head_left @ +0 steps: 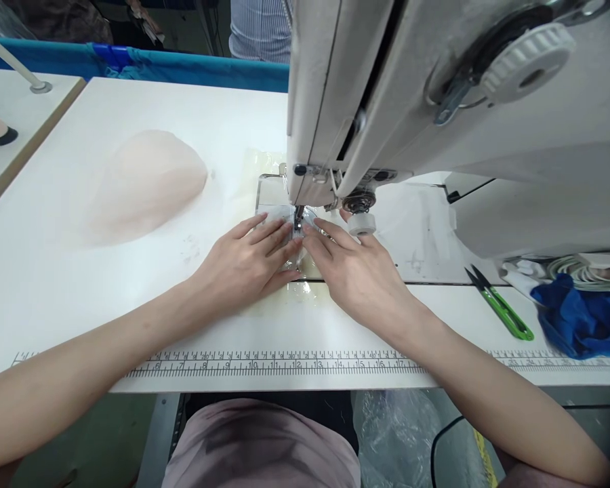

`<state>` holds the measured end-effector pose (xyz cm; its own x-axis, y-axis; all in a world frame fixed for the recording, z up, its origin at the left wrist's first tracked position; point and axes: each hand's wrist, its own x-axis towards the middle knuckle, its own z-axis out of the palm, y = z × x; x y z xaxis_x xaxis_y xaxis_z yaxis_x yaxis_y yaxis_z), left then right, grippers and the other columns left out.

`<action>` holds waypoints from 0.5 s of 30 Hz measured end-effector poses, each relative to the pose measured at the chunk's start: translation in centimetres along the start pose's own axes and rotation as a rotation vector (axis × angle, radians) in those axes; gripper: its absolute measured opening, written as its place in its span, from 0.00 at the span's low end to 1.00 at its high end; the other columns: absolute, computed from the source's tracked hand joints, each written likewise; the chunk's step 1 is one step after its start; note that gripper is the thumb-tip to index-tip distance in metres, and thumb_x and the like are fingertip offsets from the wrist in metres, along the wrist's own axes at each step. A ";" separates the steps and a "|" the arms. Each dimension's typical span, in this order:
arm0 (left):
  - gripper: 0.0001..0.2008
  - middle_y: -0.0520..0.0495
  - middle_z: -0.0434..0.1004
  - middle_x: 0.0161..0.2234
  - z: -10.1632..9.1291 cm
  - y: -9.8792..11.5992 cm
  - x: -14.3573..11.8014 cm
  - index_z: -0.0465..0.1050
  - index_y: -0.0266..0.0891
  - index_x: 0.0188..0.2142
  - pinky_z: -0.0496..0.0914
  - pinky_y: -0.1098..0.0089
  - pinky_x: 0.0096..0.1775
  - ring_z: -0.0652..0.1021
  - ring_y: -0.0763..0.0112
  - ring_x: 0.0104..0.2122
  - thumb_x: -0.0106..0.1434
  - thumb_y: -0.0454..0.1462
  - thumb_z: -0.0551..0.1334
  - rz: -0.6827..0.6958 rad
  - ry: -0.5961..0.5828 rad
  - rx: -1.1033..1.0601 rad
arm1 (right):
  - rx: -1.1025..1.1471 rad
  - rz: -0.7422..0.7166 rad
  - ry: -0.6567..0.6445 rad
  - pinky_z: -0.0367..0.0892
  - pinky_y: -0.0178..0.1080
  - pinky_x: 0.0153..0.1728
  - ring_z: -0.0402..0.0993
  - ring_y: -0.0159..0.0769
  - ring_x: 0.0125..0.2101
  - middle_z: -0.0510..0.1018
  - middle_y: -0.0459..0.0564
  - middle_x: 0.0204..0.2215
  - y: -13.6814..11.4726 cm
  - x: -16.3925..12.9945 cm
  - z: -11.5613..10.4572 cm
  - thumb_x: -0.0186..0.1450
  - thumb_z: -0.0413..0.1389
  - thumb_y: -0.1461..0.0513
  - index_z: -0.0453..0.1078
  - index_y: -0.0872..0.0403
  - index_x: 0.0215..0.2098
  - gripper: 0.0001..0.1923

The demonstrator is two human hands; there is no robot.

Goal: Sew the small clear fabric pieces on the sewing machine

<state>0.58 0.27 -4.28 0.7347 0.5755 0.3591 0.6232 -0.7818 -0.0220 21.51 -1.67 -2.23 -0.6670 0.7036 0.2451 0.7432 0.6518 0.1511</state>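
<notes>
My left hand (251,256) lies flat, fingers stretched toward the presser foot (298,215) of a white sewing machine (386,122). From the other side, my right hand (353,268) rests with its fingers spread, some fingertips partly behind the machine's white knob (361,224). Both hands press beside the needle area, fingertips nearly meeting. Under them is a small pale material, mostly covered, so its kind cannot be made out. Clear shiny tape (305,293) lies on the table just below the fingers. Left of my left hand sits a beige, rounded, cup-shaped piece (155,183).
Green-handled thread snips (503,305) lie at right, near a blue cloth (582,315) and a coil of pale cord (572,268). A printed ruler (254,364) runs along the front edge. Behind a blue fabric trough (193,68), a striped garment (261,30) shows another person.
</notes>
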 end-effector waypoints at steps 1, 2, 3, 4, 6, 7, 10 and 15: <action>0.22 0.37 0.76 0.54 0.0 0.0 0.0 0.74 0.35 0.55 0.68 0.53 0.60 0.74 0.55 0.57 0.72 0.46 0.53 -0.003 -0.003 -0.005 | -0.005 -0.001 -0.004 0.55 0.51 0.64 0.71 0.42 0.55 0.78 0.60 0.51 0.0 0.0 0.0 0.67 0.43 0.74 0.68 0.63 0.52 0.20; 0.22 0.37 0.75 0.55 0.0 0.0 0.0 0.73 0.35 0.55 0.68 0.52 0.60 0.74 0.55 0.57 0.72 0.46 0.53 -0.006 -0.004 -0.014 | -0.009 -0.001 -0.007 0.56 0.51 0.64 0.71 0.42 0.54 0.78 0.60 0.51 0.0 0.0 0.0 0.67 0.43 0.74 0.68 0.63 0.53 0.20; 0.22 0.37 0.75 0.55 0.0 -0.1 0.0 0.74 0.35 0.55 0.68 0.52 0.60 0.74 0.54 0.57 0.72 0.46 0.53 -0.009 -0.001 -0.030 | -0.012 0.001 -0.010 0.56 0.51 0.63 0.71 0.42 0.54 0.78 0.60 0.51 0.0 0.0 0.0 0.67 0.43 0.74 0.68 0.63 0.53 0.20; 0.21 0.36 0.75 0.54 0.0 -0.1 0.0 0.74 0.35 0.55 0.68 0.51 0.60 0.74 0.54 0.57 0.72 0.46 0.54 -0.012 0.005 -0.049 | -0.012 0.003 -0.012 0.56 0.51 0.63 0.71 0.42 0.54 0.78 0.60 0.51 0.0 0.0 0.1 0.67 0.43 0.75 0.68 0.63 0.53 0.20; 0.21 0.35 0.75 0.54 0.0 -0.1 0.0 0.74 0.34 0.55 0.68 0.51 0.60 0.73 0.53 0.57 0.71 0.45 0.55 -0.020 0.013 -0.078 | -0.013 0.005 -0.013 0.56 0.51 0.63 0.71 0.42 0.54 0.78 0.60 0.51 0.1 0.1 0.1 0.67 0.43 0.75 0.67 0.64 0.54 0.21; 0.21 0.35 0.75 0.54 0.0 -0.1 0.0 0.74 0.34 0.55 0.67 0.51 0.60 0.73 0.53 0.57 0.71 0.45 0.54 -0.023 0.011 -0.078 | -0.015 0.003 -0.016 0.56 0.51 0.63 0.71 0.42 0.54 0.78 0.61 0.51 0.1 0.0 0.2 0.67 0.43 0.75 0.67 0.64 0.55 0.21; 0.22 0.36 0.75 0.55 0.0 -0.2 0.1 0.74 0.34 0.55 0.68 0.51 0.60 0.74 0.54 0.57 0.72 0.46 0.53 -0.023 -0.010 -0.036 | -0.024 -0.004 -0.026 0.56 0.51 0.63 0.71 0.42 0.55 0.77 0.62 0.53 0.2 0.0 0.2 0.67 0.43 0.75 0.65 0.66 0.57 0.22; 0.23 0.36 0.74 0.55 -0.1 -0.2 -0.1 0.72 0.33 0.56 0.68 0.52 0.59 0.73 0.53 0.58 0.72 0.46 0.53 -0.006 -0.009 -0.014 | -0.036 0.006 0.037 0.57 0.47 0.60 0.73 0.39 0.50 0.80 0.57 0.49 0.2 0.0 0.6 0.67 0.44 0.74 0.68 0.63 0.54 0.20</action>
<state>0.31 0.36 -4.24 0.7333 0.5822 0.3512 0.6236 -0.7817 -0.0064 21.60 -1.37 -2.73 -0.6609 0.6959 0.2810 0.7487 0.6368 0.1839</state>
